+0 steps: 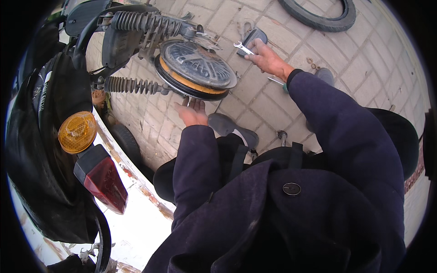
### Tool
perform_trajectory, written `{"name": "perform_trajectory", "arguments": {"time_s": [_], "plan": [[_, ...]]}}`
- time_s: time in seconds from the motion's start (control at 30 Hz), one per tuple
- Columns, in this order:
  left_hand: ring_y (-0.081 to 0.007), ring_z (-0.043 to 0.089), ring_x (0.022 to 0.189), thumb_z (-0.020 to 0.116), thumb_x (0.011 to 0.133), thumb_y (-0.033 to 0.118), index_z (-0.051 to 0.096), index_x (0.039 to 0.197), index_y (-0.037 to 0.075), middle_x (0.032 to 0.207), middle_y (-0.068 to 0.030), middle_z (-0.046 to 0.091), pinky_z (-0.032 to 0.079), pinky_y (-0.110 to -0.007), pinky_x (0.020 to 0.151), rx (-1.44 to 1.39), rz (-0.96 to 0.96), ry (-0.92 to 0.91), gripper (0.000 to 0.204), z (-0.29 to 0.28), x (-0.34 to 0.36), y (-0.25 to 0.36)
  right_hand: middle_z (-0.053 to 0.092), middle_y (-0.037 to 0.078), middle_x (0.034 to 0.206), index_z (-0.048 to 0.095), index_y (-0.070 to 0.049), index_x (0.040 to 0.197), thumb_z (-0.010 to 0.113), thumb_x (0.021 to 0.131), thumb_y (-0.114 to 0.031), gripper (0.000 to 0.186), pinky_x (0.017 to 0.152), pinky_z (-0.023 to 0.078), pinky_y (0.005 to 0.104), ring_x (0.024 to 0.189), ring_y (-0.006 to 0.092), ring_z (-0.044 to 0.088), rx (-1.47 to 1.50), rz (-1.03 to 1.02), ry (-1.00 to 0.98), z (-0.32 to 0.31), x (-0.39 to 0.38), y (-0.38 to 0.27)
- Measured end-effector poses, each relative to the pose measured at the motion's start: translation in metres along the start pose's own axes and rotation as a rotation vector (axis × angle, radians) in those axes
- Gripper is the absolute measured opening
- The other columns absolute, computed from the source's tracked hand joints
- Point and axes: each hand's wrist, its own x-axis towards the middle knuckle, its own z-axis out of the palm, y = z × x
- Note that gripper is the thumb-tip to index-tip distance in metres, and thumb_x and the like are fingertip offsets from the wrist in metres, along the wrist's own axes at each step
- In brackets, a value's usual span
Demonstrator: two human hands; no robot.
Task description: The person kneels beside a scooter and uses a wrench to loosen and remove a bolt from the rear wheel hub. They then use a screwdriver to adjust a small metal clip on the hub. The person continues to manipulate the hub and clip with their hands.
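Observation:
My right hand (pixel 267 60) grips a silver open-ended wrench (pixel 241 48), above a grey-and-black flat object (pixel 254 37) on the paving. My left hand (pixel 191 113) reaches beneath the wheel (pixel 195 63) with fingers curled up at a metal fitting under its lower edge; what they hold is partly hidden. The wheel lies sideways, with a dusty silver hub face and an orange band, joined to a scooter's rear end by two coil-spring shock absorbers (pixel 134 84).
A loose tyre (pixel 334 22) lies on the paving (pixel 291 113) at top right. A screwdriver (pixel 282 86) is beside my right forearm. An amber indicator (pixel 76 129), a red lamp (pixel 105 184) and a black bag-like cover (pixel 34 150) fill the left. My grey shoes (pixel 230 127) are below the wheel.

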Motion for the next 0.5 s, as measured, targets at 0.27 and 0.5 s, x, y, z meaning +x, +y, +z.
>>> {"name": "perform_trajectory", "arguments": {"time_s": [0.27, 0.5], "plan": [[-0.0359, 0.042, 0.133, 0.051, 0.102, 0.048, 0.035, 0.145, -0.007, 0.145, -0.0273, 0.039, 0.033, -0.045, 0.112, 0.637, 0.938, 0.003, 0.072, 0.028, -0.080, 0.021, 0.054, 0.002, 0.080, 0.063, 0.001, 0.109, 0.061, 0.099, -0.036, 0.039, 0.063, 0.042, 0.0330, 0.070, 0.0132, 0.051, 0.155, -0.011, -0.123, 0.020, 0.018, -0.032], [-0.0442, 0.038, 0.132, 0.064, 0.096, 0.041, 0.032, 0.146, -0.013, 0.144, -0.0330, 0.036, 0.029, -0.049, 0.114, 1.099, 1.203, -0.048, 0.079, 0.062, -0.072, 0.035, 0.052, 0.002, 0.076, 0.063, 0.002, 0.113, 0.058, 0.100, -0.040, 0.044, 0.068, 0.044, 0.0347, 0.073, 0.0153, 0.050, 0.164, -0.085, -0.248, 0.010, 0.028, -0.026]]}}
